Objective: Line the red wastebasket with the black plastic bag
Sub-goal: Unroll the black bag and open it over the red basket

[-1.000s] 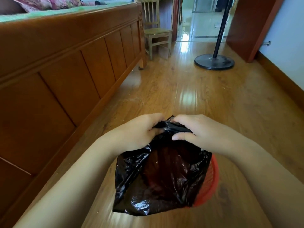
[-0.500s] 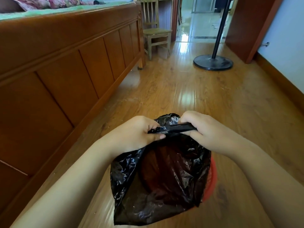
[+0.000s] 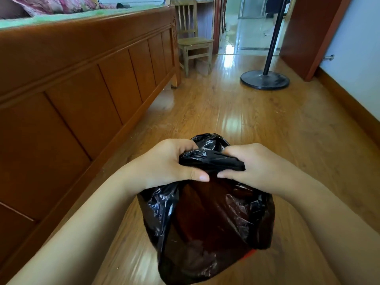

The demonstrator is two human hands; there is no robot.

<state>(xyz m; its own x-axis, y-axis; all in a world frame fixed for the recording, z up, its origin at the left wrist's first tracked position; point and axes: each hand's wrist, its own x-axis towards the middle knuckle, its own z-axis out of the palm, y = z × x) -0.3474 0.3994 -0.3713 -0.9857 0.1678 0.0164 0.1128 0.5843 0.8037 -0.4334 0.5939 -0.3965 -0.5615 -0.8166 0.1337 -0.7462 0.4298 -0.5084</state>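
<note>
The black plastic bag hangs in front of me, thin and shiny, its top edge bunched between both hands. My left hand grips the bunched edge from the left, thumb pointing right. My right hand grips it from the right, thumb tip almost meeting the left thumb. The red wastebasket stands on the floor behind and below the bag; only a thin red sliver of it shows at the bag's lower right, the rest is hidden.
A wooden bed frame runs along the left. A small wooden chair stands at its far end. A black fan stand base sits on the wood floor ahead, near a brown door and the right wall.
The bag has shifted to cover nearly all of the red wastebasket, whose rim showed at the right a second ago. Both hands keep working the bunched top edge.
</note>
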